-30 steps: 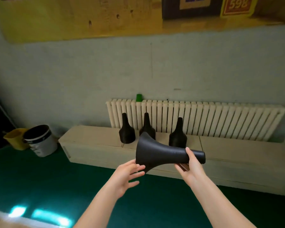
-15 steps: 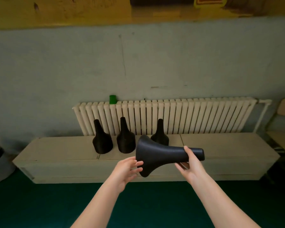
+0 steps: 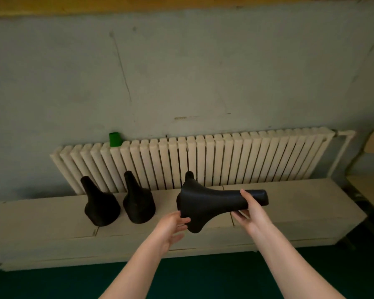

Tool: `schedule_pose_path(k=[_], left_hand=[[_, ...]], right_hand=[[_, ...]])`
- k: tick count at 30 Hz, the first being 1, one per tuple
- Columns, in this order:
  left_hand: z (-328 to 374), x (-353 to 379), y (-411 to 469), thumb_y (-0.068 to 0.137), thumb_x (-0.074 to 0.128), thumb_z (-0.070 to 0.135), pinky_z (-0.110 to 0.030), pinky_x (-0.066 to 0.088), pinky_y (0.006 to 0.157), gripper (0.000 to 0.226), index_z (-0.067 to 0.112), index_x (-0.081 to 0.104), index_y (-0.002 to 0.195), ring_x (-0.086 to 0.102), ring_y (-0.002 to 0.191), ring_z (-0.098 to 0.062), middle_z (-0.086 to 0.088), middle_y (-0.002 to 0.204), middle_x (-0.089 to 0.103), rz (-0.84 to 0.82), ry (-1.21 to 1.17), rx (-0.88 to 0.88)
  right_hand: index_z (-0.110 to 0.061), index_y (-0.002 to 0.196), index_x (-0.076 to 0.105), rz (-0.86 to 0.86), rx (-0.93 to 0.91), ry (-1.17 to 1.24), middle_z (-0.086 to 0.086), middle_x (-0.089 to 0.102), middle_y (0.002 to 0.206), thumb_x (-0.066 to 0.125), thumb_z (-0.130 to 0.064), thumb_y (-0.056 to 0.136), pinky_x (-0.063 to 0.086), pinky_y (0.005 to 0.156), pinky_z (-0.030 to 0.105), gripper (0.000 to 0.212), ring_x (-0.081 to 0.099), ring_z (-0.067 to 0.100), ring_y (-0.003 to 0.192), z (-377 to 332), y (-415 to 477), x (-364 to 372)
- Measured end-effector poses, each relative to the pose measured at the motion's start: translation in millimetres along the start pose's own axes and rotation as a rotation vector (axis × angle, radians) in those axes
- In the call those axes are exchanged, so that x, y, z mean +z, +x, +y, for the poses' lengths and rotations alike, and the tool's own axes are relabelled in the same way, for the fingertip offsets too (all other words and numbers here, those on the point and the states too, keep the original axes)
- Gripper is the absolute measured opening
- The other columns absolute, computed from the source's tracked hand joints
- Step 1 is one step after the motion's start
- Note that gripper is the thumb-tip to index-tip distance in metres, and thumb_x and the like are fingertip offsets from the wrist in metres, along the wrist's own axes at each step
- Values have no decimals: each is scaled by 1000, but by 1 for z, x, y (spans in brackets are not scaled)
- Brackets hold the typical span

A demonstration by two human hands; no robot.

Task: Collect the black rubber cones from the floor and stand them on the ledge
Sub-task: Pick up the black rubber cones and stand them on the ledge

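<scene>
A black rubber cone lies sideways in the air over the middle of the ledge, with its wide base to the left and its narrow neck to the right. The right hand grips the neck, thumb on top and fingers curled beneath. The left hand is loosely spread, its fingertips touching the rim of the base.

Three more cones stand upright on the ledge near its back edge: two towards the left, close together, and a third of which only the tip shows behind the held one. A white radiator runs along the wall behind them, with a small green object on its top. The green floor lies below the front edge.
</scene>
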State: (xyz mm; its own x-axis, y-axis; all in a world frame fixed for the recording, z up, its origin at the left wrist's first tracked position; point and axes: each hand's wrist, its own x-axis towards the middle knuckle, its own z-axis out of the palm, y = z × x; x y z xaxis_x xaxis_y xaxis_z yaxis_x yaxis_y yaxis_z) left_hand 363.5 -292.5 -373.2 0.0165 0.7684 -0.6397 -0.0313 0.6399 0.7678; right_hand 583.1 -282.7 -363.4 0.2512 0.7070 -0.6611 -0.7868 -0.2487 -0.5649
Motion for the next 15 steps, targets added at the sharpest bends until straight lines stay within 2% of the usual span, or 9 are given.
schedule_pose_path(k=[5,9,12,15], left_hand=[[22,9,48,101,38,11,-40,43,98,40,16,43,140,58,108,-19,-2,110,69,1,20,-28],[43,11,86,100,38,9,-38,45,92,37,19,47,134,60,103,-17,-4,108,69,-1,28,-40],[64,9,128,99,41,9,-39,46,90,31,22,52,126,60,101,-20,-5,106,68,5,38,-68],[86,7,169,98,43,14,-39,47,89,26,23,54,120,60,100,-21,-5,106,68,-28,52,-72]], right_hand=[[-16,130,46,20,21,7,17,57,120,75,-16,79,53,89,49,59,55,38,113,-14,46,16],[-16,121,49,29,28,-2,13,60,109,76,-17,78,55,84,47,51,59,32,90,-19,80,39],[-16,110,53,57,10,-49,13,61,106,78,-17,77,57,72,42,42,61,30,88,-25,109,62],[-18,99,56,75,-26,-89,12,62,108,78,-17,76,56,72,39,31,61,29,91,-30,137,85]])
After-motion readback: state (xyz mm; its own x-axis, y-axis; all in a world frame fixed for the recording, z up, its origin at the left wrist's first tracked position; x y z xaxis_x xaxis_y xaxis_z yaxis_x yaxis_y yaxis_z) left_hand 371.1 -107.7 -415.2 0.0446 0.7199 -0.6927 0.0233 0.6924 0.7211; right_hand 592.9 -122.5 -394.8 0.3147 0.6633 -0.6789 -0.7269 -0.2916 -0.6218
